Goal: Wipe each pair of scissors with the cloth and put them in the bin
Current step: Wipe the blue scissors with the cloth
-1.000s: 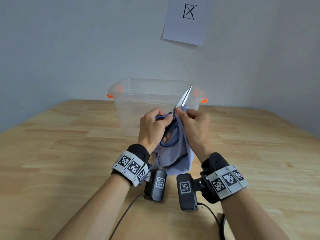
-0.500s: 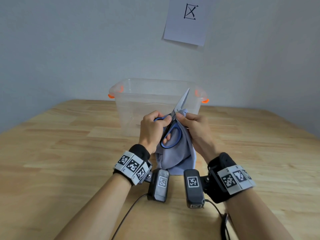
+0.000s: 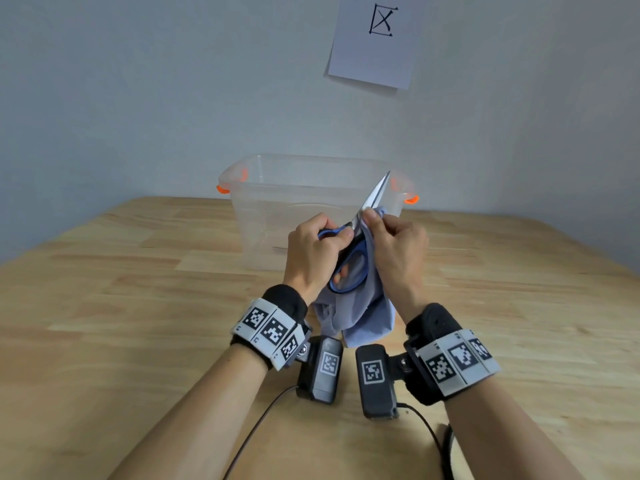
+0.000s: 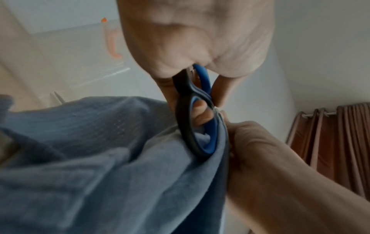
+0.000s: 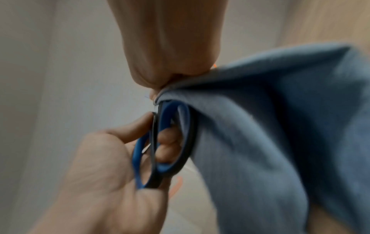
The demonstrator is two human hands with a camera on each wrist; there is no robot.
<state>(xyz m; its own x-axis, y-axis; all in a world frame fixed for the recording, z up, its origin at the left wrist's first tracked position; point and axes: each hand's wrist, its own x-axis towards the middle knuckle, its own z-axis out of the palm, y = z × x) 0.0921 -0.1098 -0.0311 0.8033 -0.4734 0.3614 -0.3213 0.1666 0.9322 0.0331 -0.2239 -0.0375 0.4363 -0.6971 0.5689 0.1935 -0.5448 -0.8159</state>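
I see one pair of scissors (image 3: 349,258), one cloth (image 3: 353,317) and one bin (image 3: 263,216) on the bench (image 3: 138,306). My left hand (image 3: 313,258) grips the scissors' handles above the bench, blades shut, pointing up. My right hand (image 3: 398,247) pinches the cloth around the blade base, hiding it. The bin's contents are hard to make out.

One pair of scissors (image 3: 360,237), one cloth (image 3: 353,313), one bin (image 3: 277,209), one sheet of paper (image 3: 375,39), two hands.

Blue-and-black looped plastic handles on silver-bladed scissors (image 3: 349,261); pale blue-grey soft cloth (image 3: 353,313); clear plastic bin (image 3: 263,220) with orange clips; light wooden table (image 3: 138,306); black-and-white checkered wristbands (image 3: 268,329).
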